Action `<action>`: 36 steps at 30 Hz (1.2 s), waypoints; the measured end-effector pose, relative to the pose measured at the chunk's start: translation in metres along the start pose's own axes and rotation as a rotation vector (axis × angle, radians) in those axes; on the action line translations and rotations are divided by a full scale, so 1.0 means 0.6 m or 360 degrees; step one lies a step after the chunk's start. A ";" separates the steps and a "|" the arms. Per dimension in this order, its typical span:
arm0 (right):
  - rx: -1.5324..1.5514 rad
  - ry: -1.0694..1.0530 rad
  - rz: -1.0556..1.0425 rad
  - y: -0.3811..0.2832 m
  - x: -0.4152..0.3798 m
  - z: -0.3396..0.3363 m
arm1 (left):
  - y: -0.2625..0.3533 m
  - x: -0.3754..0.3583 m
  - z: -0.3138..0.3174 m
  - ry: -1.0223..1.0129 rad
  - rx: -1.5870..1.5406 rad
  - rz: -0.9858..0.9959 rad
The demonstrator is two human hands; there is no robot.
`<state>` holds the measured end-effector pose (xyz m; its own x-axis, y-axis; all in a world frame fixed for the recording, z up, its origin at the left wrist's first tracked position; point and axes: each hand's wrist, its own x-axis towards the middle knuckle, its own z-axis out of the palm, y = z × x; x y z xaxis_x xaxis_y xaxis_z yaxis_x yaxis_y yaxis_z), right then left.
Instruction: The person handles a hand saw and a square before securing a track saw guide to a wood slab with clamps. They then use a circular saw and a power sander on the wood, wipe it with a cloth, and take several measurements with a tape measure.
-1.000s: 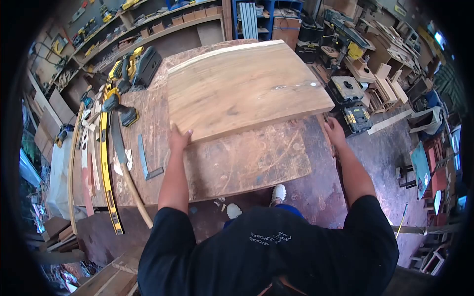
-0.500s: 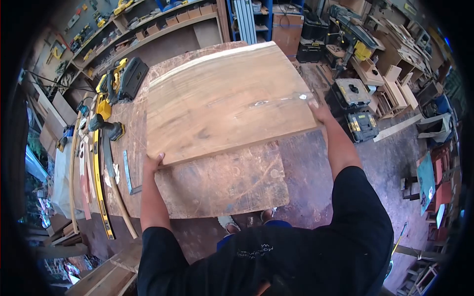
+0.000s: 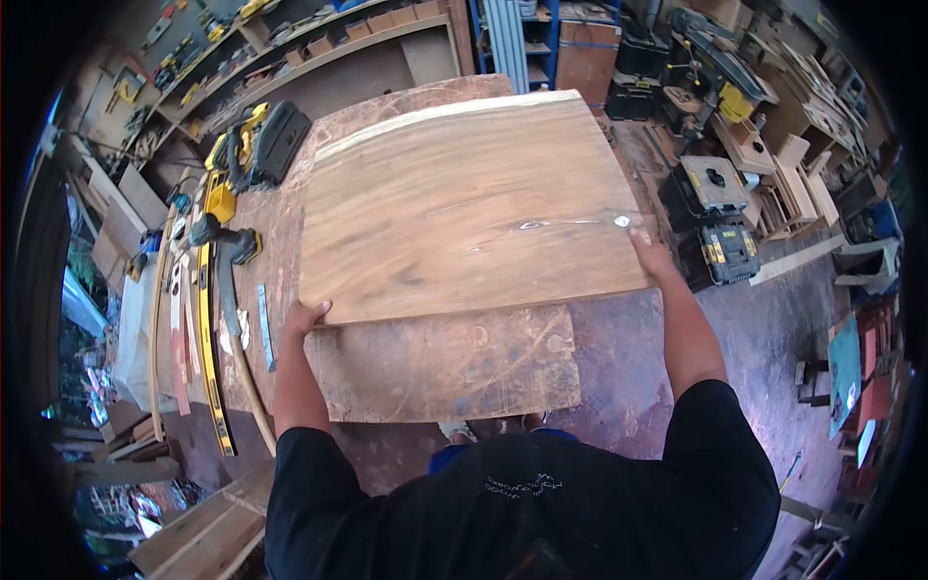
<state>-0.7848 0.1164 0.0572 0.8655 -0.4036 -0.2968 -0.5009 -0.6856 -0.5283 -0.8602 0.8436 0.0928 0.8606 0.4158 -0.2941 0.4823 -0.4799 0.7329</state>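
Note:
A wide wooden slab [image 3: 454,213] with a pale live edge at its far side lies across my view over the worn workbench [image 3: 454,377]. White patches mark a crack towards its right end. My left hand [image 3: 307,316] grips its near left corner, thumb on top and fingers hidden beneath. At the right end, my right hand [image 3: 652,253] is closed on the edge, its thumb on the top face close to a white patch. The slab's right end reaches out past the bench.
On the bench's left side are a yellow-and-black power tool [image 3: 256,145], a cordless drill [image 3: 227,237], a yellow spirit level [image 3: 207,338] and a blue ruler [image 3: 265,327]. Black toolboxes [image 3: 713,217] stand on the floor at right. Shelves [image 3: 319,63] line the back.
The slab's right end has come nearer to me and lower in view, turning the slab slightly. Both hands have kept their grip, and the whole view has shifted a little.

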 end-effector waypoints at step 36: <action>0.0020 0.0083 0.0045 0.049 -0.029 0.010 | -0.074 -0.054 0.024 0.0277 -0.0327 0.0237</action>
<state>-0.8147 0.1072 0.0422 0.8490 -0.4541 -0.2701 -0.5248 -0.6661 -0.5300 -0.9070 0.8403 0.0610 0.8699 0.4871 -0.0775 0.2944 -0.3867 0.8739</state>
